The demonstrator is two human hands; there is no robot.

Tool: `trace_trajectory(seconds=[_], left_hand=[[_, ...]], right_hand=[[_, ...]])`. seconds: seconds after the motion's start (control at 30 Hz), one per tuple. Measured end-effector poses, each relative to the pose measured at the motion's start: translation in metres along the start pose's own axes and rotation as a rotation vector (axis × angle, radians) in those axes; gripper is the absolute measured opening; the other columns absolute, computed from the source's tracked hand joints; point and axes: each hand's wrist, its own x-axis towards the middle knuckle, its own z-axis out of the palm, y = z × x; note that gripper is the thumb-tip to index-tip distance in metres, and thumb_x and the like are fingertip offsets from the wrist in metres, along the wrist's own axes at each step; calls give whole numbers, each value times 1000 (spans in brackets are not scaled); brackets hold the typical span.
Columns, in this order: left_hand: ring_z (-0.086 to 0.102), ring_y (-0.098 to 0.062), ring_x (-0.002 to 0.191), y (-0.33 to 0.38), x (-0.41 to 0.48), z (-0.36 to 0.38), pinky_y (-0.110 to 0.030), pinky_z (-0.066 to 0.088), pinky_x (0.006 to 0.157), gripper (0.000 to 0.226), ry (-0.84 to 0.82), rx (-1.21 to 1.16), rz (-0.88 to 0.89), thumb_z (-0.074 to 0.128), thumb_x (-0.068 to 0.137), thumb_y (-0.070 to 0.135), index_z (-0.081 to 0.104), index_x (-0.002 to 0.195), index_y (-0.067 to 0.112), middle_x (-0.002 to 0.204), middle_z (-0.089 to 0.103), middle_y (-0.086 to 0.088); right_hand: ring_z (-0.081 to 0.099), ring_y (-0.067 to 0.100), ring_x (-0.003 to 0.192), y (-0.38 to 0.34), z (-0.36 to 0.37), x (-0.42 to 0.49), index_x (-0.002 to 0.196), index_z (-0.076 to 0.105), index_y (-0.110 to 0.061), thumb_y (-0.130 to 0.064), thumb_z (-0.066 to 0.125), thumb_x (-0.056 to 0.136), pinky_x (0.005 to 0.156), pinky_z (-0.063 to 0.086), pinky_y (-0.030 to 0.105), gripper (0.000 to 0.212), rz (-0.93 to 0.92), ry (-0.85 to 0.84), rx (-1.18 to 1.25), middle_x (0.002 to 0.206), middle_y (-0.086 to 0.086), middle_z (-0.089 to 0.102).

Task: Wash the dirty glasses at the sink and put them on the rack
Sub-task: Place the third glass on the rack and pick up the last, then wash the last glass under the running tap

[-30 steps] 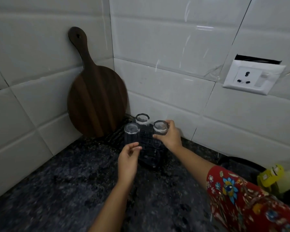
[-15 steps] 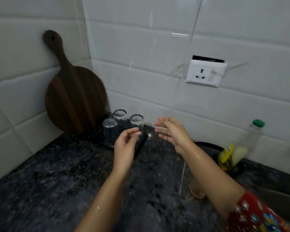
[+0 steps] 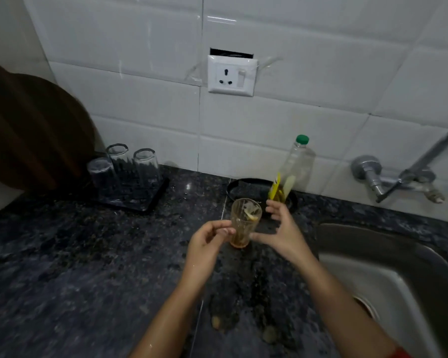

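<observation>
A dirty glass with brownish residue and a yellow scrap inside stands upright on the dark counter. My left hand is at its left side, fingertips at the glass wall. My right hand is spread open around its right side, thumb near the base; contact is unclear. Three clean glasses stand upside down on the black rack at the back left. The steel sink lies at the right.
A clear bottle with a green cap stands on a black round tray behind the glass. A wall tap reaches over the sink. A wooden board leans at the left. A socket is on the tiled wall.
Both hands left the rack and moved right to the dirty glass. The view swung right, bringing the sink and tap into sight.
</observation>
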Motion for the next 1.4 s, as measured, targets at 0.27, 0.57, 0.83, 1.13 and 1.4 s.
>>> trace_trajectory(seconds=[0.27,0.57,0.83,1.13,1.4], left_hand=[[64,-2,95,-9,5,9,-9,49,72,19,121,55,3,58,96,11,67,112,10,106,70,2],[62,-2,98,-20,7,48,-12,49,84,19,121,132,105,55,95,2,63,108,13,106,67,1],[64,-7,101,-36,-2,161,-18,49,86,19,-72,170,57,56,96,6,63,103,22,104,68,3],[58,-13,111,-27,16,327,-24,43,97,36,-118,365,77,58,96,16,53,131,10,130,59,-4],[53,-36,120,5,57,424,-43,41,99,59,-23,563,11,36,99,51,41,140,8,133,55,-18]], right_hand=[[59,19,111,38,61,29,122,45,-28,-41,87,49,92,50,38,86,82,24,100,120,-3,63],[62,12,106,54,3,-4,117,53,-24,-44,89,44,94,51,34,84,-1,182,195,112,-6,66],[58,-3,98,113,-119,-63,114,54,-28,-24,92,54,80,43,6,71,-6,215,38,104,-20,61],[58,-2,93,190,-245,-86,114,50,-31,-20,91,55,77,44,10,72,50,274,83,101,-18,61],[61,6,97,222,-294,-77,112,53,-30,-24,91,52,85,53,29,72,117,291,130,102,-16,64]])
